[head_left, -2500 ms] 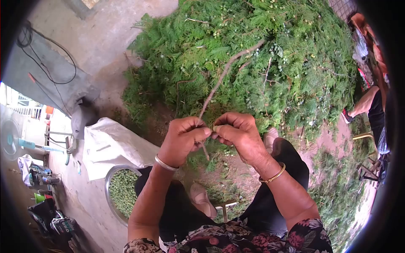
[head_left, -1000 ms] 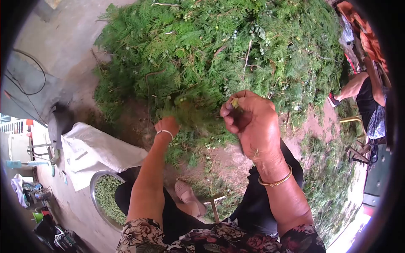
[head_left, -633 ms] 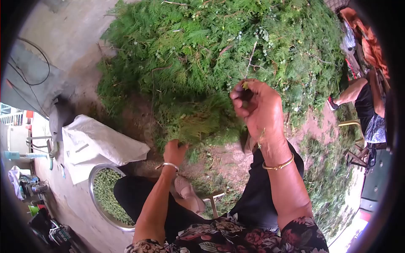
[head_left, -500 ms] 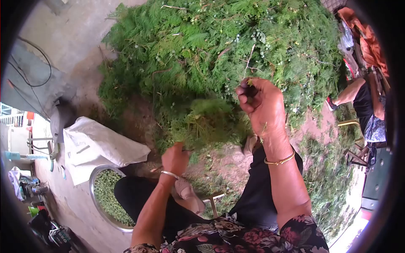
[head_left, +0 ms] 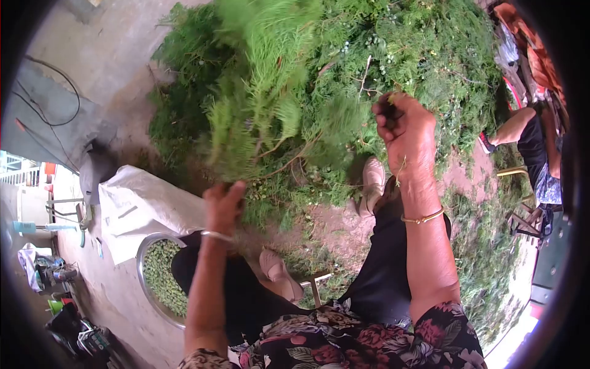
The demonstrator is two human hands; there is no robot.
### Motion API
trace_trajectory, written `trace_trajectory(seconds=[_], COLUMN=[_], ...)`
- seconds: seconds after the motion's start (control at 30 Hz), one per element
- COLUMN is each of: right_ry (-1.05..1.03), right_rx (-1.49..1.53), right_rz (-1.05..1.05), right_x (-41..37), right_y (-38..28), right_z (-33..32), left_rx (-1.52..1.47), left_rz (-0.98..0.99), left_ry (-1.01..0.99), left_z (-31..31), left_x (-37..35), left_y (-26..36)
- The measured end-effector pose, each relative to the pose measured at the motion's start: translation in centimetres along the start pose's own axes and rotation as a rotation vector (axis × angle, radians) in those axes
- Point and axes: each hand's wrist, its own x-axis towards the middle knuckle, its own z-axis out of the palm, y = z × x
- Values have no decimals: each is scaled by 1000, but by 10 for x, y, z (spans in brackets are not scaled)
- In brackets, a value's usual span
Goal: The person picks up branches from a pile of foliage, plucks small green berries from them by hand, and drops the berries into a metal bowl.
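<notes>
My left hand (head_left: 224, 206) is closed round the stem end of a leafy evergreen branch (head_left: 270, 104). The branch fans upward and is partly smeared by motion. To its right, my right hand (head_left: 410, 132) is raised with its fingers curled in. A bit of yellow-green shows at those dark-stained fingertips, too small to name. Behind both hands spreads a big pile of evergreen cuttings (head_left: 442, 55) with small pale cones among the sprays. A thin green sprig clings to my right wrist.
At my left knee stands a metal basin (head_left: 142, 277) holding many small green cones (head_left: 163, 273). A white sack (head_left: 147, 203) lies beside it. On the right, another person's leg (head_left: 516, 126) shows near a small wooden stool (head_left: 522, 221). Loose clippings cover the ground there.
My left hand has moved left and up, and its branch has swung upward over the pile. My right hand has shifted a little right and up, still curled.
</notes>
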Motion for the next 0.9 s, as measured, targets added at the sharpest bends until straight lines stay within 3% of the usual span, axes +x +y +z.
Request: trace_trajectory(seconds=[0.1,0.27,0.33,0.37,0.4,0.43,0.47,0.5,0.53,0.57,0.6,0.67,0.7,0.77,0.8,0.83,0.87,0.9], right_ry=[-146,-291,-441,-526,-533,-705,-874,-884,-1020,-1153,-1159,-1292,-1294,-977,-973,-796,-617,-609], right_rx=[-137,-131,-392,-507,-509,-732,-952,-951,-1063,-1174,-1173,-1046,-1048,-832,-831,-799,-762,-757], right_rz=[78,170,199,163,162,23,-124,-126,-114,-103,-106,-46,-45,-227,-220,-124,-30,-24], right_x=[-7,-13,-16,-21,-27,-34,-40,-45,-50,-53,-54,-54,-50,-38,-33,-28,-24,-22], right_y=[6,23,29,34,40,46,52,61,71,77,78,77,77,78,74,68,63,61], right_z=[6,16,23,26,29,31,32,31,30,30,32,35,35,32,31,31,31,31], left_rx=[-234,86,641,638,282,-78,-459,-842,-846,-1077,-1309,-1426,-1373,-1320,-1315,-1399,-1153,-1145], left_rz=[-204,-188,499,498,184,-128,-294,-456,-453,-523,-590,-503,-487,-424,-375,-362,-276,-154], left_ry=[0,-256,-243,-239,-184,-122,-230,-337,-328,-412,-500,-501,-476,-401,-352,-364,-195,-180], left_z=[47,81,84,89,92,91,86,82,81,81,80,77,65,26,-6,-46,-99,-143], left_x=[34,57,43,38,21,2,-17,-29,-32,-35,-36,-25,-18,-14,-16,-6,-2,-14], left_y=[-69,-174,-174,-173,-150,-124,-87,-59,-56,-54,-53,-69,-70,-57,-47,-59,-75,-68])
